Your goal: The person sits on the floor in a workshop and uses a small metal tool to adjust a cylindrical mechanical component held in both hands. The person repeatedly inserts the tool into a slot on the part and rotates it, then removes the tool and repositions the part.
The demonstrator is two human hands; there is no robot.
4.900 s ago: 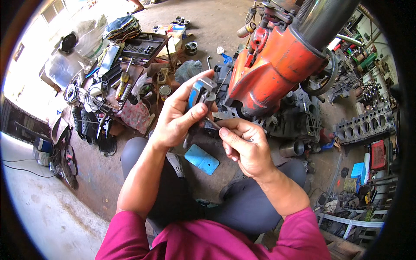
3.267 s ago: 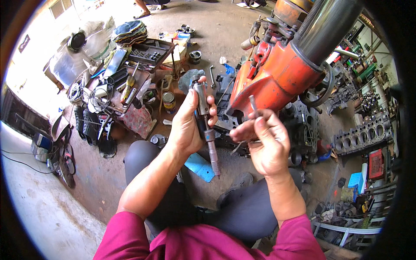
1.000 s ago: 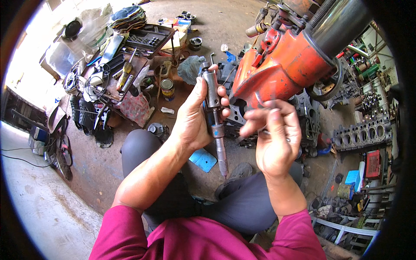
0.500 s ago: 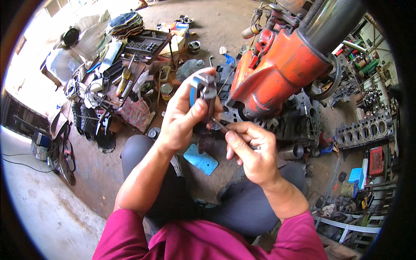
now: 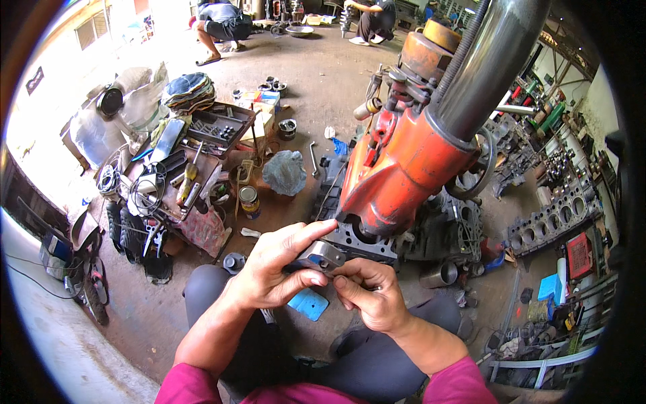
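Note:
My left hand [image 5: 269, 266] is closed round a small grey metal tool [image 5: 321, 256] with a blocky end and a round hole, its index finger stretched along the top. Most of the tool's body is hidden in the palm. Against its right side my right hand [image 5: 370, 289] is closed in a pinch, thumb on the curled fingers. Whatever those fingertips hold is hidden. Both hands are above my knees, just in front of an orange machine head [image 5: 407, 172] with a thick dark column [image 5: 494, 67]. Beneath that head lies an engine block [image 5: 363, 246].
A cluttered tool stand [image 5: 222, 128] is at the left, near a yellow-labelled can [image 5: 249, 200] and a wrench [image 5: 313, 159]. A blue flat piece [image 5: 308, 304] lies below my hands. Another engine block [image 5: 558, 222] stands at the right. Two people crouch at the back, one in shorts [image 5: 225, 27].
The view has tipped up, bringing people at the back into sight. The metal tool has turned from upright to lying flatter. The thin dark rod at my right fingers no longer shows clearly.

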